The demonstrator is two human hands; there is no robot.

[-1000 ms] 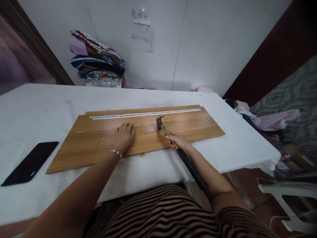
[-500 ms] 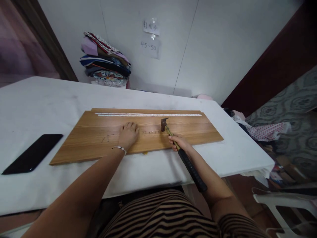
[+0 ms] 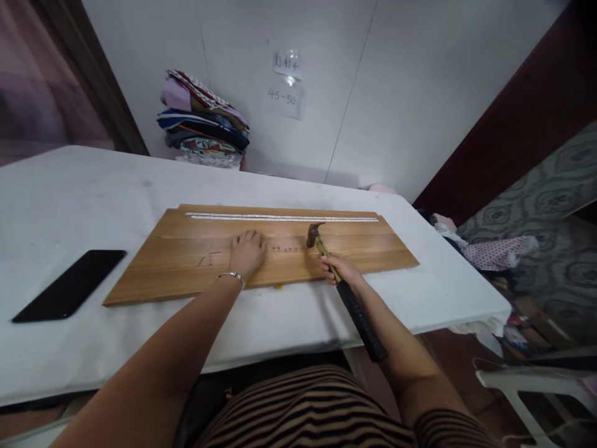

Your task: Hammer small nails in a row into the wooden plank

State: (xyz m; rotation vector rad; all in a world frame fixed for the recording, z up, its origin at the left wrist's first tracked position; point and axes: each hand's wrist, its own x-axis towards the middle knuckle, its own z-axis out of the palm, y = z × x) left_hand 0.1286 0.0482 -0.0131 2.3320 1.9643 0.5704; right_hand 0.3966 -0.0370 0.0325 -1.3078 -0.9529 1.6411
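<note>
A long wooden board (image 3: 177, 261) lies on the white table (image 3: 69, 205). My left hand (image 3: 247, 252) rests on the board, fingers curled down against the wood, just left of a short row of nails (image 3: 285, 249). My right hand (image 3: 339, 269) grips a hammer (image 3: 326, 255) high on its shaft. The hammer's head sits just above the board at the right end of the nail row, and its black handle runs back along my forearm. Two loose nails (image 3: 208, 257) lie on the board left of my left hand.
A white measuring strip (image 3: 280, 217) runs along the board's far edge. A black phone (image 3: 69, 292) lies on the table at left. Folded fabrics (image 3: 203, 127) are stacked against the wall. More cloth (image 3: 494, 252) and a white plastic chair (image 3: 536, 386) are at right.
The view has shifted slightly. My hands and the hammer keep nearly the same places on the board; the hammer head stays by the right end of the nail row.
</note>
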